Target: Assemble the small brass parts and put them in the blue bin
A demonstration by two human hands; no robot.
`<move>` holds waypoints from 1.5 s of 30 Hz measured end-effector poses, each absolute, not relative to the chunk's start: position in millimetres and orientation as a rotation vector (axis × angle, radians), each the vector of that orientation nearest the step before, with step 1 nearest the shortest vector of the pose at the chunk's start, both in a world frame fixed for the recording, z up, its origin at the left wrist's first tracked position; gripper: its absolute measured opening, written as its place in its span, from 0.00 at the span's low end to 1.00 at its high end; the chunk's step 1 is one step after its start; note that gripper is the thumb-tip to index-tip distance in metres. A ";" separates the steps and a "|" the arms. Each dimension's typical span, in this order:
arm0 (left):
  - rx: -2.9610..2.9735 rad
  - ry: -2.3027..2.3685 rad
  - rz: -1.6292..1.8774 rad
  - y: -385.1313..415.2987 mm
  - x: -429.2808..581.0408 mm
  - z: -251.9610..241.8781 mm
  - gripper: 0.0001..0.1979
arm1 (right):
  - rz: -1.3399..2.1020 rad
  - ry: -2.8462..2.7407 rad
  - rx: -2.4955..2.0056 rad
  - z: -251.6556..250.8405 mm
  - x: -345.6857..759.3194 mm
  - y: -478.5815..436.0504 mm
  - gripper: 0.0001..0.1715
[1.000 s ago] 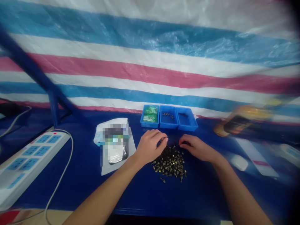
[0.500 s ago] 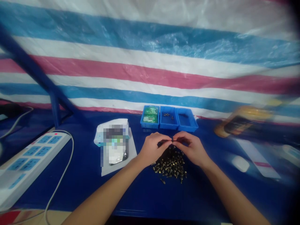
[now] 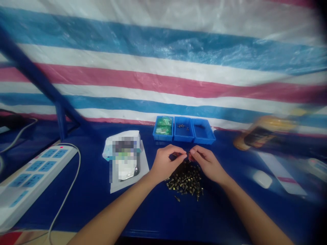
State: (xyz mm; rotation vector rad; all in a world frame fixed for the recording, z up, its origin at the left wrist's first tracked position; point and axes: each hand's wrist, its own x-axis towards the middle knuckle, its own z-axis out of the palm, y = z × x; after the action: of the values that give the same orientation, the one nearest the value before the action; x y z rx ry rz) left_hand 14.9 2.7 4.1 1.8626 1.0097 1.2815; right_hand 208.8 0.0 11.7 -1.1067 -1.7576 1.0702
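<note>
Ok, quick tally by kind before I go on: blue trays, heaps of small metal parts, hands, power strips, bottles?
Blue trays: 3
Heap of small metal parts: 1 (pieces overlap too much to count singly)
Hands: 2, left hand and right hand
Power strip: 1
Bottle: 1, blurred
Total: 8

left hand (image 3: 166, 164): pinched | right hand (image 3: 208, 164): pinched, just beside left
</note>
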 end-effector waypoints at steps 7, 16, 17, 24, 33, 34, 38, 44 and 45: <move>1.912 0.959 1.296 2.8 15.6 2.0 0.02 | 1.244 -1.625 -1.036 11.5 209.3 2.2 0.13; 1.936 1.008 1.315 0.9 16.0 2.9 0.08 | 1.421 -1.410 -0.979 10.1 211.9 5.0 0.04; 1.924 1.012 1.331 1.5 15.7 2.8 0.07 | 1.458 -1.336 -0.942 10.3 213.1 5.9 0.04; 1.891 1.065 1.375 6.4 13.7 -0.8 0.04 | 1.739 -0.764 -0.624 22.9 224.1 10.4 0.06; 1.884 1.098 1.312 4.9 15.1 1.4 0.05 | 1.646 -0.610 -0.913 4.8 234.5 26.3 0.11; 1.888 1.108 1.303 5.3 15.1 1.3 0.05 | 1.610 -0.631 -0.957 2.1 235.4 27.6 0.15; 1.963 1.210 1.226 9.9 13.1 -1.7 0.06 | 1.315 -0.990 -1.206 -7.6 238.5 30.7 0.14; 2.273 1.499 1.002 17.8 3.7 -10.4 0.12 | 0.666 -2.092 -1.301 -15.1 240.3 26.7 0.12; 2.315 1.532 0.954 18.3 2.4 -11.8 0.12 | 0.632 -2.191 -1.275 -16.2 240.2 25.7 0.15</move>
State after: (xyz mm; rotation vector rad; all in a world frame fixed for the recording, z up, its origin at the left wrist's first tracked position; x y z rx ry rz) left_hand 2.4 18.3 -11.8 2.3146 1.5323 0.9540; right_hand 240.2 25.7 -16.2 -1.2746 -2.1909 0.6322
